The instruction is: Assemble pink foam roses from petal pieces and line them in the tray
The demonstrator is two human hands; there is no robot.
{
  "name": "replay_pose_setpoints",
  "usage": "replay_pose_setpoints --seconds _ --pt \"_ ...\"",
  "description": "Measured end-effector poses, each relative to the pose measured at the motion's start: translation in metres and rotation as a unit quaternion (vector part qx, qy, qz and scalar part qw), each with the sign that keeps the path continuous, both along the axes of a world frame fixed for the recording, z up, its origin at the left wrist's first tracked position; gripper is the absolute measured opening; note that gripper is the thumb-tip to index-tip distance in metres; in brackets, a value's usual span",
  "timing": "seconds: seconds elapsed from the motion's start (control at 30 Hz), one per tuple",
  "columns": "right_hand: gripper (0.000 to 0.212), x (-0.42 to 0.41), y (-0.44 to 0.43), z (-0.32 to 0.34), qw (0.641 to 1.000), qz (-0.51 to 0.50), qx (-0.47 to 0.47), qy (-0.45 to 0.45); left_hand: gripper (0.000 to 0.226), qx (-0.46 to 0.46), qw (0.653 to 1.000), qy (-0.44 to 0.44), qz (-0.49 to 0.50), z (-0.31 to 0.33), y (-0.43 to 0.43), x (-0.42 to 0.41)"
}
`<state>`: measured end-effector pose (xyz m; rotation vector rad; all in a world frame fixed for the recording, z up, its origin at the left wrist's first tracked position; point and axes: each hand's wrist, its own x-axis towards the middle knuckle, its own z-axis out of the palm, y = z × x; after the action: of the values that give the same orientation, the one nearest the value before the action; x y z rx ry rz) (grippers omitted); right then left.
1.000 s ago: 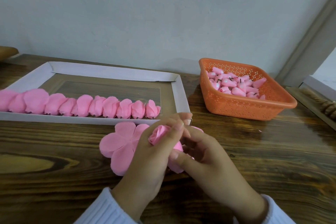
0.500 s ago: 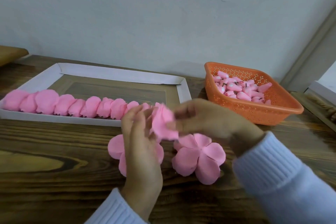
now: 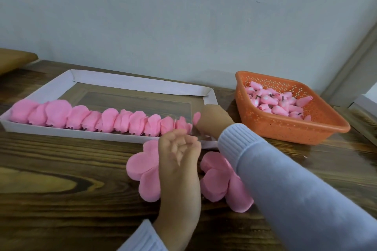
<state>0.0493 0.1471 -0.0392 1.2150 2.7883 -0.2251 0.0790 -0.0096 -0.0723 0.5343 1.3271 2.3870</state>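
The pink foam rose (image 3: 196,117) shows only as a petal edge at the tip of the right hand (image 3: 214,120). That hand reaches over the right end of the shallow white cardboard tray (image 3: 81,135) and seems to pinch the rose, though its fingers are hidden behind its back. The left hand (image 3: 179,149) hovers just in front of the tray with loosely curled fingers, holding nothing.

The foam looks very light, soft and easily creased, so a rose is best held low at its gathered base, not by the thin outer petals. A gentle pinch should be enough, as squeezing would flatten it.

A row of finished pink roses (image 3: 102,120) leans along the tray's near wall, each touching the next. Two flat flower-shaped pink foam petal pieces (image 3: 142,167) (image 3: 216,177) lie on the dark wooden table (image 3: 61,189). To the right stands an orange perforated plastic basket (image 3: 285,128) of small pink bud cores (image 3: 275,104). A pale plain wall (image 3: 183,26) rises behind.
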Motion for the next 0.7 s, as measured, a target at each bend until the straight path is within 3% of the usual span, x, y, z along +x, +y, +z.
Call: replay_pose_setpoints --seconds 0.1,0.27,0.33,0.4,0.6,0.67,0.7 --pt "0.031 -0.004 0.002 0.001 0.998 -0.002 -0.057 -0.023 0.019 -0.008 1.0 0.01 -0.012 -0.001 0.0 0.0" --pt "0.032 -0.001 0.002 0.004 0.986 -0.038 -0.159 0.026 0.016 -0.011 1.0 -0.012 -0.024 -0.001 0.001 -0.002" --pt "0.033 -0.001 0.0 0.001 0.99 -0.017 -0.141 0.015 0.014 -0.014 0.999 -0.019 -0.034 -0.001 0.001 -0.002" --pt "0.031 -0.001 0.003 -0.005 0.991 -0.013 -0.135 0.023 0.025 -0.021 0.999 -0.028 -0.035 -0.001 0.001 -0.002" --pt "0.036 0.013 0.002 0.009 0.995 0.006 -0.09 0.034 0.012 -0.026 0.998 -0.04 -0.038 -0.005 0.002 -0.004" --pt "0.029 0.041 0.006 0.039 0.979 0.003 -0.122 0.161 0.011 -0.025 0.997 -0.04 -0.053 -0.003 0.001 -0.004" --pt "0.019 0.057 0.007 0.06 0.953 0.001 -0.163 0.254 0.015 -0.03 0.997 -0.029 -0.06 -0.002 0.002 -0.004"
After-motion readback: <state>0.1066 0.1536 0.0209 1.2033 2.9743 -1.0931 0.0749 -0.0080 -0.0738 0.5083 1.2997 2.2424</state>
